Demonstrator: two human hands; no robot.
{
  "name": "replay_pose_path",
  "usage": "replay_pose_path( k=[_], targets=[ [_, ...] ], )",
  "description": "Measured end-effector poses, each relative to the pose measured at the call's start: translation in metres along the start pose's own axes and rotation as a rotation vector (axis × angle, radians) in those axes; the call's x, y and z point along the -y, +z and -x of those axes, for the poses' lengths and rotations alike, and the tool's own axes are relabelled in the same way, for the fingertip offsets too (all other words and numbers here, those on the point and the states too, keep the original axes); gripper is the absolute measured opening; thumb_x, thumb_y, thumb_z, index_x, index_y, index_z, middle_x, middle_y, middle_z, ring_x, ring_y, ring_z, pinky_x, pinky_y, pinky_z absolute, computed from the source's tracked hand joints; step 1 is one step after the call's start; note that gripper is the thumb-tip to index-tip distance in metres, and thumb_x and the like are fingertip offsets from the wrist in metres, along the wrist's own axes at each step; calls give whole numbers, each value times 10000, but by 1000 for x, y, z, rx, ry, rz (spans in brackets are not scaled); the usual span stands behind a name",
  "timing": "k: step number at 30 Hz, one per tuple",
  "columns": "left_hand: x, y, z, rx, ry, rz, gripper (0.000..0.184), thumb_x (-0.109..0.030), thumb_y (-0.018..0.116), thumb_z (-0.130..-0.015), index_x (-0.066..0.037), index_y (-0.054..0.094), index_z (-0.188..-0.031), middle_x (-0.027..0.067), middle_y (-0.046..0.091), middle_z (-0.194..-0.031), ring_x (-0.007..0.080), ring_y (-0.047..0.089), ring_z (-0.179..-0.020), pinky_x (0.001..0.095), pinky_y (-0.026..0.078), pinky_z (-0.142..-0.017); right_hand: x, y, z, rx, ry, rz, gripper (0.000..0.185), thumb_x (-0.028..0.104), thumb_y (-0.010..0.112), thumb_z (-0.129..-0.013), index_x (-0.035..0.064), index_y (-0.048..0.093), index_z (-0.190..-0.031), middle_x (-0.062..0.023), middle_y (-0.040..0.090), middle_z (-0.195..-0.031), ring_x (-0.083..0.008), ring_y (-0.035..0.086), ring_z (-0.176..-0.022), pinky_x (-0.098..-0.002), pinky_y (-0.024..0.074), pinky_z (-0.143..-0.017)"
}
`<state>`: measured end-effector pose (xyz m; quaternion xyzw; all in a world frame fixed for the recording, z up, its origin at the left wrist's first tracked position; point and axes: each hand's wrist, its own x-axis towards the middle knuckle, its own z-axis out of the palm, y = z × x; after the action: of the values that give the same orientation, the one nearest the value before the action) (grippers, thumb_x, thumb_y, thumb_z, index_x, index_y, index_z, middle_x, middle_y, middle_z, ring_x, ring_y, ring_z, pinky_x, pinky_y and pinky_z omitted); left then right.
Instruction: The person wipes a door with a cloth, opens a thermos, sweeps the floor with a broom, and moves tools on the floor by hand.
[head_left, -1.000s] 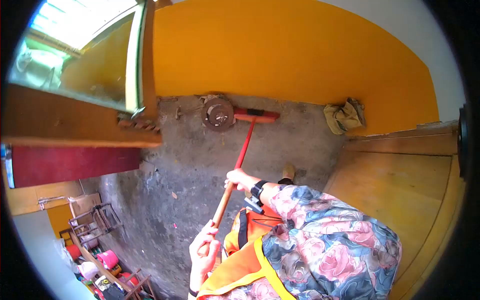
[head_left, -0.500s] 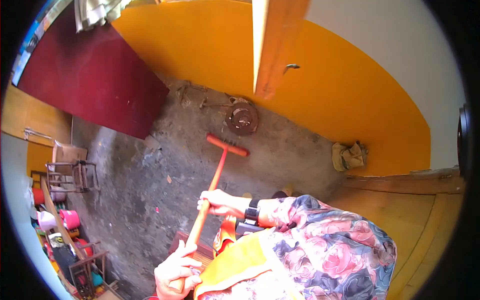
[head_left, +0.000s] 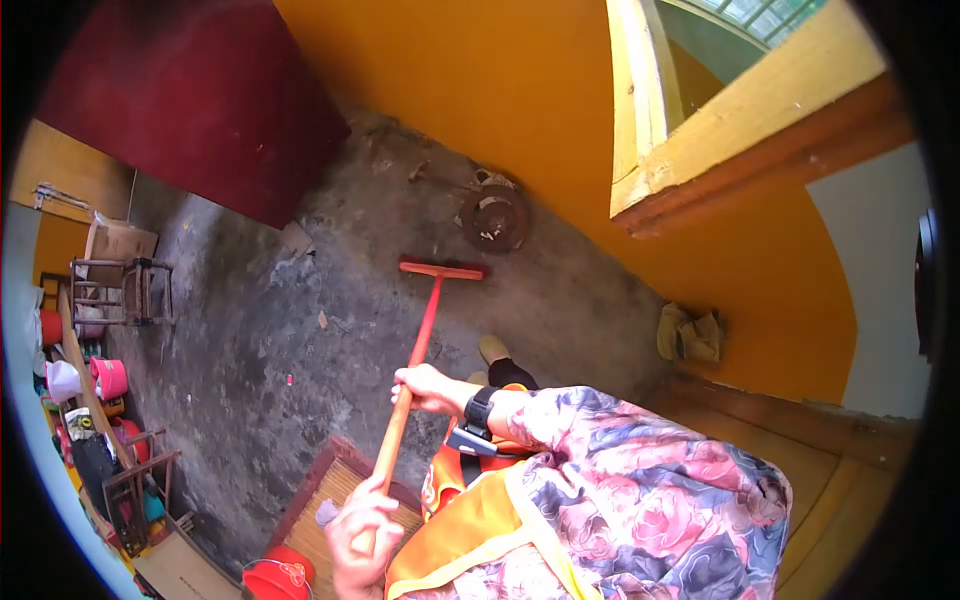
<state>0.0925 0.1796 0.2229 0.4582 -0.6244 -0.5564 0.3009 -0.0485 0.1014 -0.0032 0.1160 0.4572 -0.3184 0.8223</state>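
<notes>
My right hand (head_left: 428,388) is closed around the middle of the orange-red handle of a push broom (head_left: 424,335). Lower down, near the handle's top end, my left hand (head_left: 362,535) has its fingers wrapped round the same pole. The wide red broom head rests on the grey concrete floor (head_left: 230,360), with a dark edge along its far side. Just beyond the head stands a round brown object (head_left: 495,218), like a small stove. A black band is on my right wrist, and a shoe (head_left: 493,349) shows to the right of the handle.
A dark red board (head_left: 200,110) stands at upper left. Left are a wooden chair (head_left: 135,292) and pink tub (head_left: 109,378). A red bucket (head_left: 280,572) and slatted low table (head_left: 335,490) are nearby. A cloth bag (head_left: 690,335) sits by the yellow wall; a window frame (head_left: 750,120) juts in.
The broom head has shifted slightly left and away from me, turning more level. The view has moved, bringing in the red bucket, more of the low table and the window frame. Both hands keep their hold.
</notes>
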Motion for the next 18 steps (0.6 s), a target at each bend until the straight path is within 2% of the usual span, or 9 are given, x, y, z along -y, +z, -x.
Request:
replay_pose_path(
  k=[4, 6, 7, 9, 12, 15, 17, 18],
  targets=[
    [-53, -8, -15, 96, 16, -36, 96, -80, 584, -658, -20, 530, -607, 163, 582, -842, 392, 519, -946, 448, 385, -854, 17, 6, 37, 38, 9, -160, 69, 45, 488, -781, -5, 445, -802, -105, 487, -712, -228, 540, -634, -376, 517, -618],
    [-25, -13, -20, 107, 53, 15, 68, -69, 588, -661, -38, 538, -627, 141, 592, -823, 374, 529, -953, 457, 363, -884, 40, -4, 50, -5, -18, -166, 75, 33, 479, -771, -7, 427, -806, -116, 482, -707, -249, 538, -628, -394, 514, -633],
    [-10, -12, -26, 125, 93, 56, 48, -58, 593, -663, -56, 547, -648, 118, 601, -803, 355, 538, -961, 465, 342, -914, 48, -13, 42, -117, -61, -133, 86, 36, 475, -769, -11, 423, -820, -123, 480, -705, -249, 537, -618, -388, 516, -618],
    [9, 3, -43, -32, 14, 197, 70, -43, 568, -689, -58, 531, -631, 107, 601, -798, 341, 513, -1006, 467, 325, -927, 66, -28, 30, -261, -117, -96, 83, 31, 459, -769, -14, 418, -825, -120, 474, -698, -244, 535, -608, -382, 516, -601],
    [28, 8, -51, -81, -37, 229, 76, -30, 614, -683, -59, 546, -668, 82, 603, -820, 347, 501, -1021, 453, 345, -907, 69, -20, 5, -357, -74, 32, 84, 30, 441, -773, -16, 418, -840, -115, 469, -692, -232, 534, -602, -371, 518, -578],
    [10, 11, -47, -146, -54, 125, 99, -53, 643, -668, -59, 545, -670, 83, 596, -795, 331, 524, -978, 441, 369, -879, 48, -15, -20, -146, 38, 28, 87, 38, 441, -785, -10, 429, -857, -101, 477, -680, -218, 542, -613, -355, 526, -584],
    [-7, 9, -31, -158, -61, 0, 138, -83, 679, -646, -59, 544, -656, 89, 593, -771, 330, 538, -955, 437, 387, -857, 47, 5, 5, -59, 62, 107, 104, 54, 460, -791, -11, 423, -864, -108, 497, -693, -222, 547, -620, -355, 526, -593],
    [-18, 5, -28, -124, -26, -21, 172, -111, 703, -631, -57, 539, -636, 97, 594, -749, 337, 546, -944, 440, 395, -848, 44, 9, 12, -21, 61, 51, 126, 62, 482, -790, -19, 422, -866, -126, 516, -727, -234, 564, -650, -365, 532, -611]
  ],
)
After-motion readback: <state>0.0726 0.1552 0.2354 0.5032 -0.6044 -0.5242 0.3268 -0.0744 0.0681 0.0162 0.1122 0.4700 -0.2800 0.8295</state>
